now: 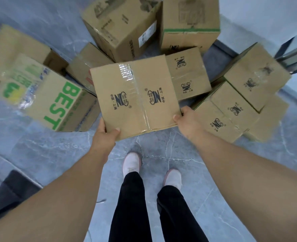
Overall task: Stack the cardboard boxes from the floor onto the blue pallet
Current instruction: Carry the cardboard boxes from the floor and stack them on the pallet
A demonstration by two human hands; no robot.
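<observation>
A brown cardboard box w/ clear tape down its middle and two black logos (135,96) is being held up over the grey marble-look floor (57,154), in front of the person's feet. Its near left corner is being gripped by the left hand (105,135), thumb lying on the top face, fingers curled under and hidden. Its near right corner is being gripped by the right hand (188,121) the same way, thumb pressing the top edge. The hands are being kept apart, one per corner.

Other cardboard boxes are lying on the floor behind and beside it: a box printed w/ green "BEST" lettering (57,100) to the left, a tall brown box w/ a white label (121,27) at the back, approx. centre, a box w/ a green stripe (190,23) beside it, and a stacked group of logo boxes (240,105) at right. The blue pallet isn't being shown.

White shoes (132,162) and black trousers (132,206) are being seen below.
</observation>
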